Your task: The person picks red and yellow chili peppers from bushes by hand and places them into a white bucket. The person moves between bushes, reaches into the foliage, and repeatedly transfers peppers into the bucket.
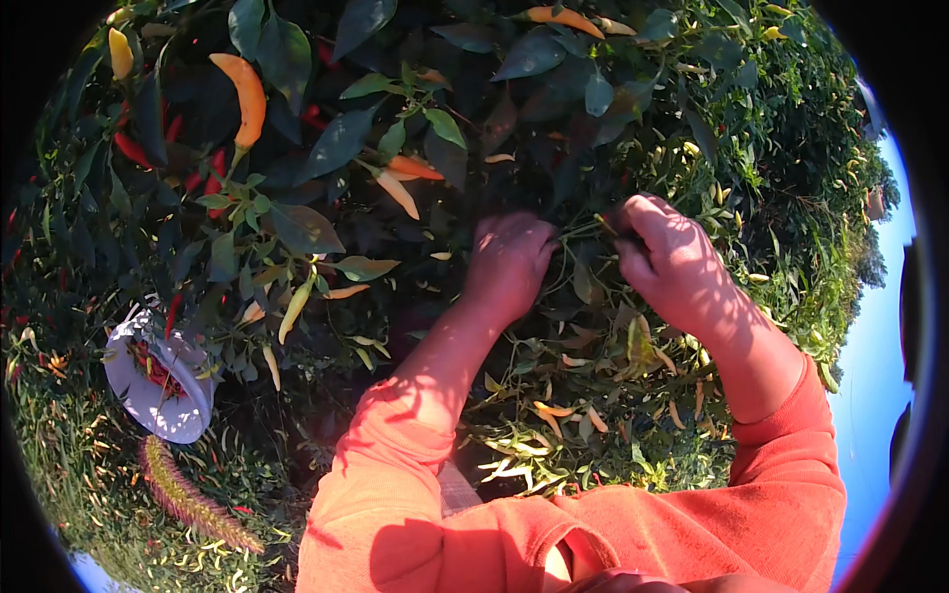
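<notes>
Both of my hands are among the leaves of chilli pepper plants. My left hand (511, 256) is blurred, and its fingertips meet thin green stems (574, 233); whether they grip these is hidden. To its right, my right hand (671, 248) has curled fingers around a short green stalk (602, 222) with a hint of red beside it, probably a chilli pepper mostly hidden by the fingers. Left of my hands hang a pale orange chilli pepper (398, 194) and a deeper orange one (417, 167). Drooping leaves (586, 282) fill the space below the stems.
A white bucket (159, 400) holding red chilli peppers stands tilted in the plants at left. Near it a bristly grass seed head (196, 500) arches. A large orange chilli pepper (245, 100) hangs at upper left, and yellowish ones (511, 467) cluster by my orange sleeves (786, 452).
</notes>
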The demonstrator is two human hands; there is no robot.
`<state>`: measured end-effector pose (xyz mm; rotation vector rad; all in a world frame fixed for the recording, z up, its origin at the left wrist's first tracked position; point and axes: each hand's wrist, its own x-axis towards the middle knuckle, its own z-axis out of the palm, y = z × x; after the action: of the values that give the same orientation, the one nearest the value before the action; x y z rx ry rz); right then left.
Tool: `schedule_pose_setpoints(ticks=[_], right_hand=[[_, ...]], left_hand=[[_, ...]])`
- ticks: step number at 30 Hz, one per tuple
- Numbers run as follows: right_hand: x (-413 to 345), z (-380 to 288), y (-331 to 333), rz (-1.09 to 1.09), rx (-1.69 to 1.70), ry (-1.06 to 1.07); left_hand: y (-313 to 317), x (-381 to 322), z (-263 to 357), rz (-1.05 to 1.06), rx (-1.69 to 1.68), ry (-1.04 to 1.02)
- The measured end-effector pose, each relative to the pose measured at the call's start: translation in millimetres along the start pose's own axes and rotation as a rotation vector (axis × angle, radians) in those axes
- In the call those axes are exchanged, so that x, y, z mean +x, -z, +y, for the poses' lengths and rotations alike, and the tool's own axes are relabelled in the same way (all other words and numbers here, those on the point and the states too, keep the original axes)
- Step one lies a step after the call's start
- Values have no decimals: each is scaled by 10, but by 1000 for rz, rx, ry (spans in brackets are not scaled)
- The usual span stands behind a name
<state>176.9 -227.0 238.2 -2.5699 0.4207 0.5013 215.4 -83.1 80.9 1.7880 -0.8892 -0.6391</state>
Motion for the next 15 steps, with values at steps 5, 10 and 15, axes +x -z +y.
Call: schedule_pose_setpoints(ticks=[5, 10, 15], right_hand=[[232, 204, 314, 70, 279, -128], [374, 497, 64, -469, -179, 126], [352, 596, -323, -689, -648, 54]], left_hand=[[7, -146, -2, -3, -39, -125], [53, -162, 4, -45, -90, -140], [113, 6, 121, -298, 3, 36]])
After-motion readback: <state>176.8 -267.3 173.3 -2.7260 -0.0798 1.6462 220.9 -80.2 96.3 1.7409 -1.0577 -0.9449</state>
